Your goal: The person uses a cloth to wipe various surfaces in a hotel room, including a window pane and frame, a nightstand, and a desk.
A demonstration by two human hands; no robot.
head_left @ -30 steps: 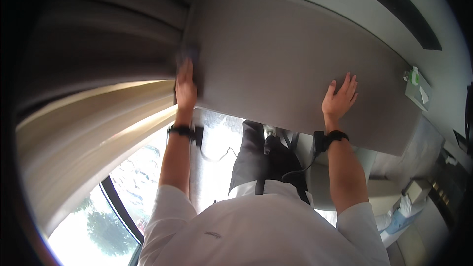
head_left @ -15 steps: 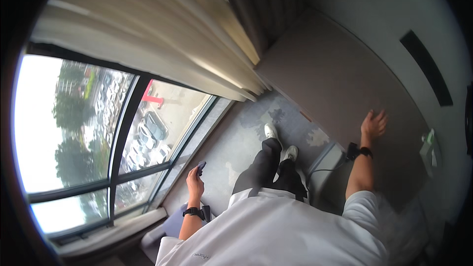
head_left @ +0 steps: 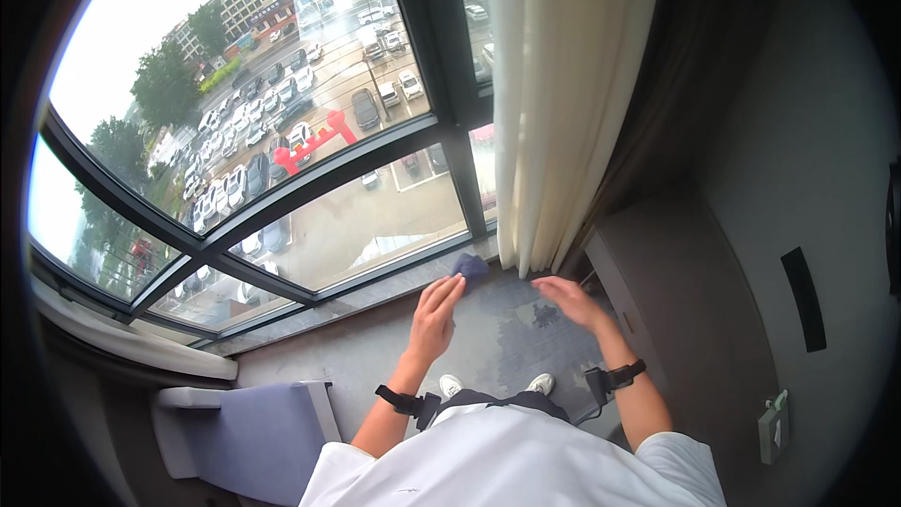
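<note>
1. Left hand (head_left: 437, 316) is seen just below pic centre, fingers stretched toward 1 o'clock; a small dark-blue cloth (head_left: 471, 268) is pinched at the fingertips, so it is closed narrow on the cloth.
2. The cloth is held at approx. centre of view, just in front of the window sill (head_left: 375, 289), close to the foot of the curtain.
3. Right hand (head_left: 574, 300) is found at 3 o'clock of the left one, near it but apart; it is held open, palm down, fingers spread wide, nothing gripped.
4. A dark band w/ a small box is worn on each wrist.
5. A cream curtain (head_left: 554, 103) is hung from 12 o'clock down to centre; a darker curtain is seen behind it at its 3 o'clock side.
6. A big window w/ dark frame (head_left: 310, 190) is spread over the 9-to-12 o'clock part; a car park and trees are seen far below thru the glass.
7. White shoes (head_left: 496, 384) are seen at 6 o'clock of the hands, on grey carpet (head_left: 357, 366).
8. A lilac chair (head_left: 253, 432) is placed at 7 o'clock.
9. A grey wall panel (head_left: 713, 319) is seen at 4 o'clock, w/ a dark slot on the wall beyond.
</note>
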